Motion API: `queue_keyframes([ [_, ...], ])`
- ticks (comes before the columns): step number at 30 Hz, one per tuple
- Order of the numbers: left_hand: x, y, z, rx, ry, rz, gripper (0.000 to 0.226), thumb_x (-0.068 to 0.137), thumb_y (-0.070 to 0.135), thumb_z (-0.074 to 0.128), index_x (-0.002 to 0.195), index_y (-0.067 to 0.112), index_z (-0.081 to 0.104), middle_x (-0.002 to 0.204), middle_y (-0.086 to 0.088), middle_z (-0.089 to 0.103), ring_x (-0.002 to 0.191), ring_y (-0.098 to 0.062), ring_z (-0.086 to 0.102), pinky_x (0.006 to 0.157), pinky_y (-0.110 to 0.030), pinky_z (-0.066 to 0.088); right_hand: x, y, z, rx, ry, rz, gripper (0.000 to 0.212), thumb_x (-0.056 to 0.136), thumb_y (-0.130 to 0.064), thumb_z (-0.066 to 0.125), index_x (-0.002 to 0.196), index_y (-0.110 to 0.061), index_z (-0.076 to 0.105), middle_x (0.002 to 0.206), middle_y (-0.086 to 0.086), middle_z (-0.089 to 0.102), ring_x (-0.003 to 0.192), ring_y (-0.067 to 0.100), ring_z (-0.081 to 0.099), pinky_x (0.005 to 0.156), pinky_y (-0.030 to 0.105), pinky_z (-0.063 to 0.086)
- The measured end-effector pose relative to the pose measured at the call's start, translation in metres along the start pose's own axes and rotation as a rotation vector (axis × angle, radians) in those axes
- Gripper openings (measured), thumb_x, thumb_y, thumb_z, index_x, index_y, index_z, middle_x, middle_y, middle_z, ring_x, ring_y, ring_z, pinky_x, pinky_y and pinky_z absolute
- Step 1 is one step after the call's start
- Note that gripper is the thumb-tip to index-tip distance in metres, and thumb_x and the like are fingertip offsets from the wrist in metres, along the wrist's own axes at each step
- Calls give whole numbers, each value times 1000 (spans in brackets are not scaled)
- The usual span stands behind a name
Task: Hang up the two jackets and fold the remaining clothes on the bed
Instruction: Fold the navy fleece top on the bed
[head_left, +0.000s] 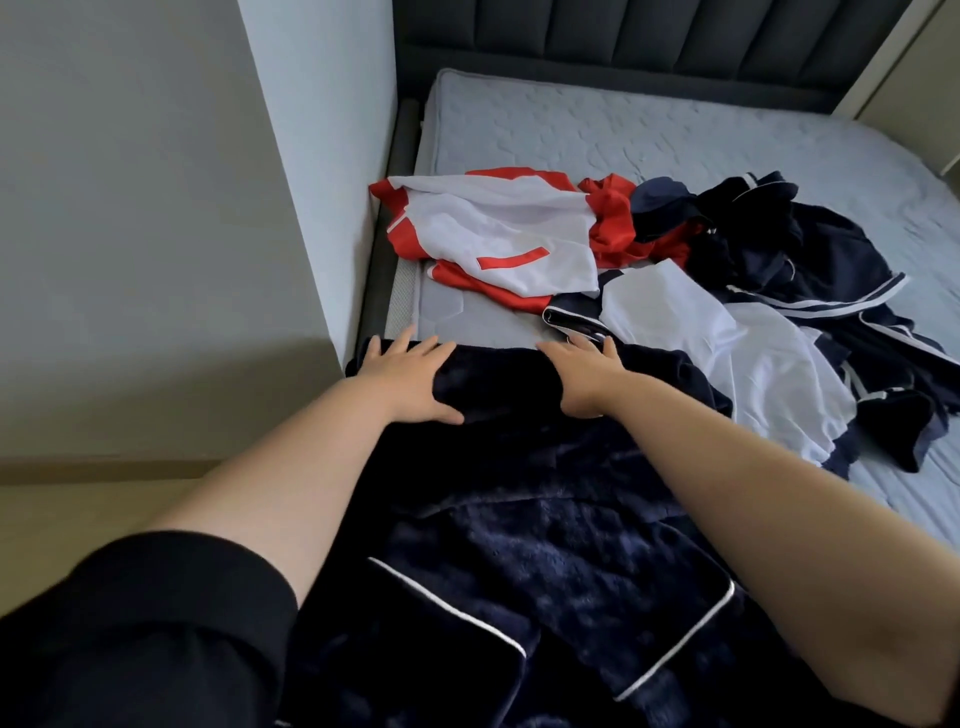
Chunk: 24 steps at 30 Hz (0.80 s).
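A dark navy fleece garment with thin white piping lies spread on the near part of the bed. My left hand and my right hand rest flat on its far folded edge, fingers apart, palms down. Beyond them a red and white jacket lies by the bed's left edge. To the right lies a white and navy jacket. A heap of dark navy clothes with white stripes sits behind it, with a red piece in between.
The pale grey mattress stretches back to a dark padded headboard. A white wall corner stands close along the bed's left side. Beige floor shows at the lower left.
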<state>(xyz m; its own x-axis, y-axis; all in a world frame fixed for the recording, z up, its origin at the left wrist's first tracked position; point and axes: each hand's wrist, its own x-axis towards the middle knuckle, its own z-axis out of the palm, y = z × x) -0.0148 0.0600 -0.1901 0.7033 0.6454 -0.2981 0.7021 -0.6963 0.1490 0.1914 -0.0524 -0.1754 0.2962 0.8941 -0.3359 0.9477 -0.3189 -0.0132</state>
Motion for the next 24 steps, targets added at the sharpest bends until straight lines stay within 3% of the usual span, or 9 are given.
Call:
queue_keyframes([
  [2,4,-14,-4,-71,-16,-37,103,74,64,64,151,29,4,157,2,16,145,-23,5,114,-53,7,4,11,-5,10,-100,24,85,76,-8,58,148,-24,16,147,9,35,140,26,24,114,49,10],
  [5,7,-22,-10,-88,-42,-36,109,72,54,72,151,29,2,155,-1,22,143,-26,15,111,-47,27,5,21,-12,-50,-119,24,76,71,-17,68,139,-26,34,131,4,50,120,26,47,97,39,41],
  [8,7,-21,-23,-143,-143,-51,115,67,44,81,151,30,4,152,-9,27,141,-28,21,109,-44,32,2,25,-19,-107,-180,42,55,69,-25,74,119,-23,52,108,1,58,99,23,54,83,32,47],
  [10,2,-17,-32,-92,-137,-55,93,66,43,82,143,27,33,135,-4,48,133,-27,35,99,-38,38,-4,24,-21,-166,-183,64,41,68,-29,76,102,-21,56,90,-2,56,89,22,55,78,30,45],
  [11,-1,-14,-36,-12,-92,-51,69,66,45,81,124,26,49,115,1,56,125,-24,41,90,-35,38,-7,22,-22,-211,-144,71,33,69,-30,74,94,-20,56,82,-3,54,90,22,56,78,30,41],
  [13,-10,-5,-40,164,10,-71,44,67,52,77,97,27,56,94,4,53,114,-20,42,87,-34,31,-15,20,-25,-322,-7,58,18,73,-27,67,82,-21,52,75,-5,50,97,22,54,83,34,34],
  [17,-27,7,-56,266,259,-179,44,72,51,74,103,23,59,106,-4,59,113,-23,43,103,-37,26,-34,17,-48,-388,274,48,7,80,-25,58,82,-21,53,88,-1,56,104,23,48,98,41,29],
  [21,-50,11,-82,235,556,-243,40,76,35,73,105,16,54,102,-5,61,102,-27,50,81,-35,33,-55,12,-75,-380,623,62,9,77,-11,57,85,-12,59,89,7,62,95,29,51,100,44,28],
  [24,-78,22,-77,204,657,-236,33,77,24,70,104,16,53,101,-4,60,100,-27,50,79,-34,33,-81,8,-74,-322,684,58,14,76,-5,55,90,-8,58,90,9,61,94,31,52,103,45,25],
])
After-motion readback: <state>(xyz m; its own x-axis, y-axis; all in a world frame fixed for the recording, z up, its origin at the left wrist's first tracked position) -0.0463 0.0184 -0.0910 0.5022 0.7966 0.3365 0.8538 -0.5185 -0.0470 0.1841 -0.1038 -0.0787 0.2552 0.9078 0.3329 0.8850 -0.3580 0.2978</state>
